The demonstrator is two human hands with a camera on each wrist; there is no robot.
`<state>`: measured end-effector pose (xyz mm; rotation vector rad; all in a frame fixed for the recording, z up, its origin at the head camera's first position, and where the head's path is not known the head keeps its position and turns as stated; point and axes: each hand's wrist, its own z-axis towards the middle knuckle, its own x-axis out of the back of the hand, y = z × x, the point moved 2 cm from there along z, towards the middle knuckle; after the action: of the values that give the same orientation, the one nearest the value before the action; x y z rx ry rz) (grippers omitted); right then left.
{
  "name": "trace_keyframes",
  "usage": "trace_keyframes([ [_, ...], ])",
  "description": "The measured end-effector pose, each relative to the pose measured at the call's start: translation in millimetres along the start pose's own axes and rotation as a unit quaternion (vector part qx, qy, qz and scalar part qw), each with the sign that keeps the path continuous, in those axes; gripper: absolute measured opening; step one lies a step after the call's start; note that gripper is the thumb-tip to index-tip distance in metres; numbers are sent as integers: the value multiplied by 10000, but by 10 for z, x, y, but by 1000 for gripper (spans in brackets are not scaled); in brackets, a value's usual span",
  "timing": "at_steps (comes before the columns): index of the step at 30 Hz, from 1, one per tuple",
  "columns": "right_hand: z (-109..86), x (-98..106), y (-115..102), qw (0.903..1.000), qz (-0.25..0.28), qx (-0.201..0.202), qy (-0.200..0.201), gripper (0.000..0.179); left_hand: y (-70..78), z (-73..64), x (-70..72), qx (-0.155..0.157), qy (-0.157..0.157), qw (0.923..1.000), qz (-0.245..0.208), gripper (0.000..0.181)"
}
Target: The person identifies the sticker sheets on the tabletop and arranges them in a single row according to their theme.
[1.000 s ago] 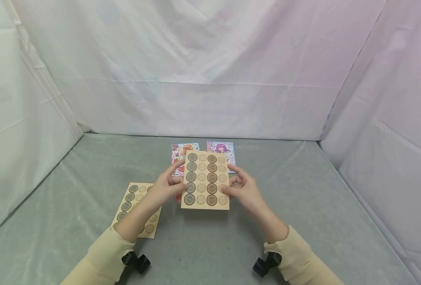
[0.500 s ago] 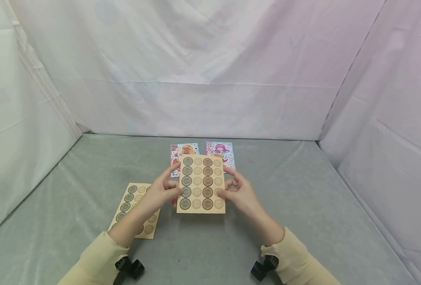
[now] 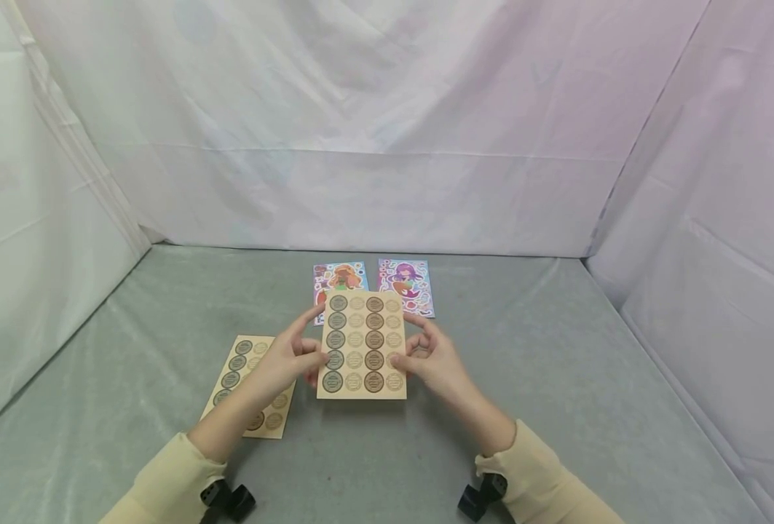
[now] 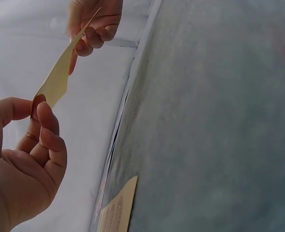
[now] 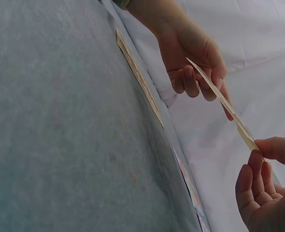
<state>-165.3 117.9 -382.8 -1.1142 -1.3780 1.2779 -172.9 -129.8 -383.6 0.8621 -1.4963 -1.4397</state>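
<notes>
Between both hands a tan sticker sheet point(image 3: 364, 349), printed with rows of round labels, is held up above the table. My left hand point(image 3: 286, 360) pinches its left edge, thumb on the printed face and fingers behind. On the opposite edge my right hand point(image 3: 436, 359) pinches it the same way. Both wrist views show the sheet nearly edge-on, and in the left wrist view the sheet point(image 4: 58, 77) bends slightly. A second tan sheet point(image 3: 278, 415) of round labels lies flat on the table at the left, partly hidden under my left forearm.
Two colourful sticker sheets with cartoon figures lie behind the held one: an orange-haired one point(image 3: 342, 275), partly covered in this view, and a purple-haired one point(image 3: 408, 285). The grey cloth-covered table point(image 3: 544, 364) meets white fabric walls point(image 3: 387, 196) at the back and sides.
Both hands have brought the held sticker sheet a little nearer to me and to the left, showing more of the cartoon sheets behind. Both grips stay the same.
</notes>
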Motion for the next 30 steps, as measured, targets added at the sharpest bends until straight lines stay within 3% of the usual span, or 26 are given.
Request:
trace_keyframes([
  [12,-4,-33,67,10000,3,-60,-58,75,-38,-33,28,199,38,9998,68,83],
  [30,-6,-49,137,9996,-101,-164,-183,75,-109,-60,82,228,-333,9992,24,84],
])
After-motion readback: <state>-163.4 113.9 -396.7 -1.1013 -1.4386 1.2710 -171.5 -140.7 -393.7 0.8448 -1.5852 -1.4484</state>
